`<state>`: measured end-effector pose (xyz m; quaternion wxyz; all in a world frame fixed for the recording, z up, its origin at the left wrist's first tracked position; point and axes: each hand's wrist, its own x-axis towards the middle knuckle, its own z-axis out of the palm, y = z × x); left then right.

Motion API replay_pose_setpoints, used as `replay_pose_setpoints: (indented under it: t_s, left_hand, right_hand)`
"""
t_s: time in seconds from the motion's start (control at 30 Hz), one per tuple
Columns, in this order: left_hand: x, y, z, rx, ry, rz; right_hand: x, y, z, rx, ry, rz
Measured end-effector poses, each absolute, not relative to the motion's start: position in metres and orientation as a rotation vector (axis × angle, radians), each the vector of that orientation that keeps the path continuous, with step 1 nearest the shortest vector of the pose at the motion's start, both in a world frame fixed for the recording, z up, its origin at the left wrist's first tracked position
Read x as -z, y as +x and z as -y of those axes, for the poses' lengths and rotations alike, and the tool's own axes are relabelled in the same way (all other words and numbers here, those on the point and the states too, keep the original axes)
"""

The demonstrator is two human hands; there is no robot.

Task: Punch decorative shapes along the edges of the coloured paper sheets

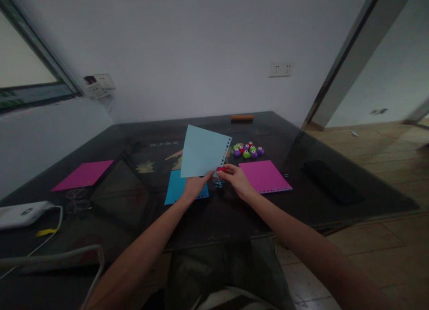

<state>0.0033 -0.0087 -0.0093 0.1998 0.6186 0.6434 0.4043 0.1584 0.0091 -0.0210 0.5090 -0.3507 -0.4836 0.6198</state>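
Note:
A pale blue sheet (204, 151) with a row of punched holes along its right edge is raised above the table. My left hand (198, 184) pinches it at its lower edge. In my right hand (236, 178) is a small red object (221, 169), held between the fingertips at the sheet's lower right corner. Below the hands lie small blue bits (218, 184) on the dark table. A bright blue sheet (174, 189) lies partly under my left hand, and a pink sheet (268, 176) with holes lies right of my right hand.
Small green, red and purple one-eyed figures (247, 151) cluster behind the right pink sheet. A brown cylinder (241, 118) lies at the back edge, a black case (330, 182) at right. On the left are another pink sheet (83, 175) and a white device (25, 214) with a cable.

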Motion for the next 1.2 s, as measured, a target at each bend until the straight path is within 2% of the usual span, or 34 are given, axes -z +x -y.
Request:
replay_pose_setpoints:
  t_s: [1.2]
  left_hand:
    - [0.012,0.0016,0.0068,-1.07,1.777,-1.776]
  right_hand:
    - [0.0207,0.1612,-0.0091,-1.467,-0.886,1.216]
